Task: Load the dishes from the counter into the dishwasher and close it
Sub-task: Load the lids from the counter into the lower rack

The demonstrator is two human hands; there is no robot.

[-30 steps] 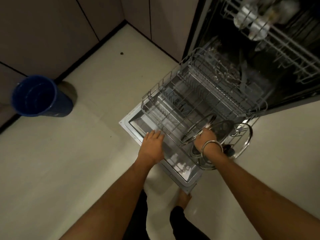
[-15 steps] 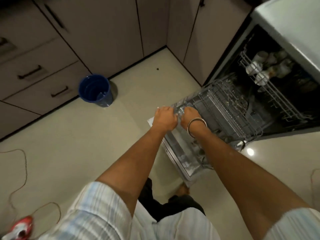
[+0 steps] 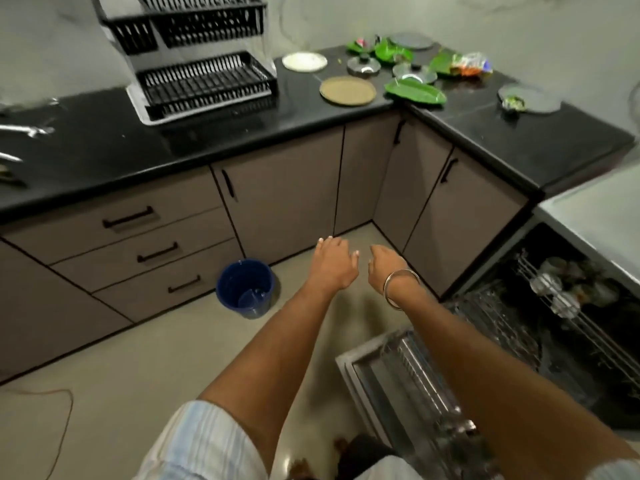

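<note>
While both arms reached forward over the floor, the left hand (image 3: 332,263) and right hand (image 3: 386,263) carried nothing, each grip loose, fingers slack and apart. Only the head view was available. Dishes remained on the black tabletop (image 3: 207,140): a white plate (image 3: 304,61), a brown plate (image 3: 347,91), a green leaf-shaped plate (image 3: 415,91), two steel lids (image 3: 363,65), and a grey plate (image 3: 529,98) further right. The dishwasher (image 3: 554,323) stood open, lower rack (image 3: 433,386) pulled out over the dropped door, steel vessels in the upper rack (image 3: 561,289). A blue bucket (image 3: 246,289) sat near the cabinets. Judged: loading partly done; several tabletop pieces and the closing left.
</note>
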